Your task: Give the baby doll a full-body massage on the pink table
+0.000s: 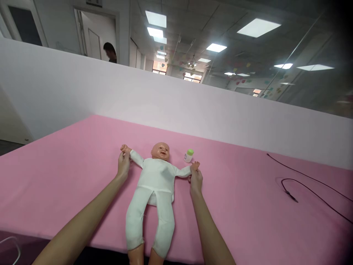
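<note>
Gripping the doll's small wrists, both hands are closed: the left hand [123, 164] clasps the arm stretched to the left, the right hand [195, 179] clasps the arm stretched to the right. The baby doll [156, 184] lies on its back in a white bodysuit, head far, legs reaching over the near edge of the pink table [68, 165]. Just beyond the right hand stands a small white bottle with a green cap [189, 155]. Well to the right, a black cable [303, 184] curls on the pink cover. A white partition [165, 99] rises at the far side.
</note>
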The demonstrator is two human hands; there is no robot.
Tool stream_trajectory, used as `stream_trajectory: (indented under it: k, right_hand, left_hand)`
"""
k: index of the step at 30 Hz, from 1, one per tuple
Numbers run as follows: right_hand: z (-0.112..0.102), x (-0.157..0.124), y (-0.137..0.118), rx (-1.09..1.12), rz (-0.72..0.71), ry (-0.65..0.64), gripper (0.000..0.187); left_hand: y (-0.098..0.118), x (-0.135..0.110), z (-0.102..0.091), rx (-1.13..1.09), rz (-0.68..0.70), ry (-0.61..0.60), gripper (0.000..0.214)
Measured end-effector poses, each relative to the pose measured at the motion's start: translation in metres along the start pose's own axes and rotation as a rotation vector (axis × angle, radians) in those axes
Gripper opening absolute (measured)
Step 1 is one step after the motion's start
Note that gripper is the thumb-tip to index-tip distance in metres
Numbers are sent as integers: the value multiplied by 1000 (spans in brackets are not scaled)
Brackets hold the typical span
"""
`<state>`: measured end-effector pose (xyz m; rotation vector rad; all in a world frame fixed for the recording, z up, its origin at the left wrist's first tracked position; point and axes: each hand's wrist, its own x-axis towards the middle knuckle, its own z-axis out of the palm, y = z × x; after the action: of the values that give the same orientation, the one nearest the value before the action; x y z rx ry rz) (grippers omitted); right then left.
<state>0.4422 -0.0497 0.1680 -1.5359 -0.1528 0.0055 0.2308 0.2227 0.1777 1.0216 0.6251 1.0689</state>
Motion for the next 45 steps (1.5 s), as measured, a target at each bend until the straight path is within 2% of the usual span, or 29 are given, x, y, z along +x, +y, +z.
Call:
stream_trajectory:
  k: [3,9,13,15,17,18,21,24,26,29,31,33,37,40,43,45]
  right_hand:
    - [0,0,-4,87,98,-21,49]
    - [0,-2,-5,148,1,-34,55]
    - [-1,-7,-8,131,37,59,52]
    - [1,-15,-16,109,-7,65,54]
    - [4,-26,-28,77,-138,-26,57]
    - [6,-32,-35,48,-226,-108,57]
    - [12,-49,-47,-142,-511,-429,44]
    - [14,-58,-47,-379,-725,-752,29]
    - [13,-60,-44,-475,-798,-859,26]
    - [12,-61,-42,-524,-832,-896,26]
    - [12,-60,-43,-487,-797,-863,26]
    - [11,-57,-44,-387,-693,-741,29]
    - [1,-33,-34,-19,-334,-296,48]
    - [-12,-9,-17,193,-21,0,45]
    - [-19,5,-6,289,128,87,36]
    - [-17,4,-10,319,87,33,42]
  left_hand:
    - [5,2,0,-45,-37,27,40]
    - [11,3,-3,-44,50,-137,52]
    - [14,-4,-4,-6,92,-50,48]
    - [19,-11,-1,36,166,-35,41]
    - [27,-21,4,70,241,-102,36]
    - [32,-27,7,92,263,-173,35]
    - [45,-41,13,246,312,-514,31]
    - [49,-48,16,445,454,-838,19]
    - [48,-50,16,520,549,-940,10]
    - [44,-49,15,585,558,-1003,9]
    - [43,-48,14,562,502,-963,11]
    - [41,-46,13,469,414,-823,18]
    - [33,-32,6,151,164,-343,31]
    - [22,-15,-4,-71,-63,-29,30]
    - [16,-3,-12,-207,-242,136,25]
    - [18,-2,-13,-193,-208,120,24]
